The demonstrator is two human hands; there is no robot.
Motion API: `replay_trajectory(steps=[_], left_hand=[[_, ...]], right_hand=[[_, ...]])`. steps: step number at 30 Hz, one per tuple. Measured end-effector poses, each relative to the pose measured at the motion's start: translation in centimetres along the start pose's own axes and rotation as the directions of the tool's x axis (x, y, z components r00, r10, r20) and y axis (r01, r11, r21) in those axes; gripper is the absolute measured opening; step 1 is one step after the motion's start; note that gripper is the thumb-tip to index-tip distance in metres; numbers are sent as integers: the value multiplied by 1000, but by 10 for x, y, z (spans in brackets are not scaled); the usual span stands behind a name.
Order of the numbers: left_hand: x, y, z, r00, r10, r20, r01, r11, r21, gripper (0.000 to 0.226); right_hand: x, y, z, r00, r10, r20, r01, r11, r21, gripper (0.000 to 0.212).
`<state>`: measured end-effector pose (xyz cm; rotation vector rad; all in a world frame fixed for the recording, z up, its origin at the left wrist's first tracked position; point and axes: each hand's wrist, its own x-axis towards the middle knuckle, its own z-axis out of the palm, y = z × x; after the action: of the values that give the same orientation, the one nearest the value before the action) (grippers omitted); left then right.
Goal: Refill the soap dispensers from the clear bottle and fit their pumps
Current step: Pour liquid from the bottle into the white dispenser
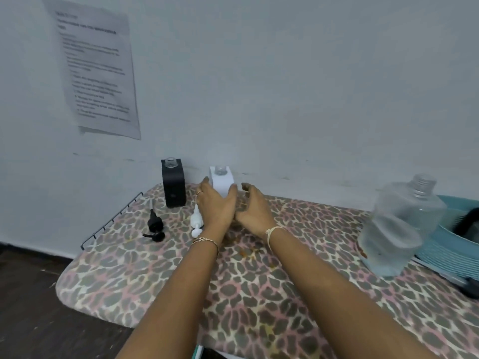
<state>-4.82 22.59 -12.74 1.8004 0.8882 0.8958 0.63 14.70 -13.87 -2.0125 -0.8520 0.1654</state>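
Head view: white dispenser (222, 180) and black dispenser (173, 183) stand upright by the wall, necks open. Left hand (216, 203) cups the white one, fingers spread; right hand (252, 206) spread beside it. Both pumps lie flat on the counter (259, 294).

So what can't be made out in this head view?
- Wall sheet: its print is too blurred to read.
- White dispenser: lower body hidden by the left hand, so grip is unclear.
- White pump: partly behind that hand.
- Blue basket: cut by the right edge.
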Motion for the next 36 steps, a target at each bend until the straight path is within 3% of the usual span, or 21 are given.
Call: replay_trajectory(steps=[6,9,15,18,21,23,25,27,30,36], left_hand=[[9,-1,3,997,-69,-17,66,989,-135,61],[4,2,5,996,-85,11,86,979,-183,68],[-23,5,2,986,-91,140,127,955,-270,55],[-44,7,-1,987,-7,159,49,965,-259,55],[-60,4,-2,983,106,150,-86,987,-136,76],[-68,4,-4,960,168,224,-157,985,-67,91],[-78,10,-6,910,193,367,-165,981,-105,96],[-87,13,-6,844,192,501,-120,978,-173,93],[-95,14,-2,784,185,592,-77,976,-203,79],[-112,23,10,823,196,533,-134,979,-153,68]], right_hand=[[17,-10,20,997,-24,-76,32,994,104,46],[14,-10,22,989,24,-149,0,987,160,41],[-5,-2,-9,959,104,-264,-25,958,284,47],[-26,9,-39,960,137,-243,-39,928,370,43],[-48,22,-68,965,181,-189,-78,889,451,32],[-61,29,-85,974,168,-154,-81,886,457,31],[-73,32,-99,985,140,-102,-82,895,438,34],[-83,36,-109,990,128,-51,-94,899,428,36],[-92,40,-119,991,125,-40,-95,895,435,40],[-105,44,-132,984,147,-102,-85,887,454,44]])
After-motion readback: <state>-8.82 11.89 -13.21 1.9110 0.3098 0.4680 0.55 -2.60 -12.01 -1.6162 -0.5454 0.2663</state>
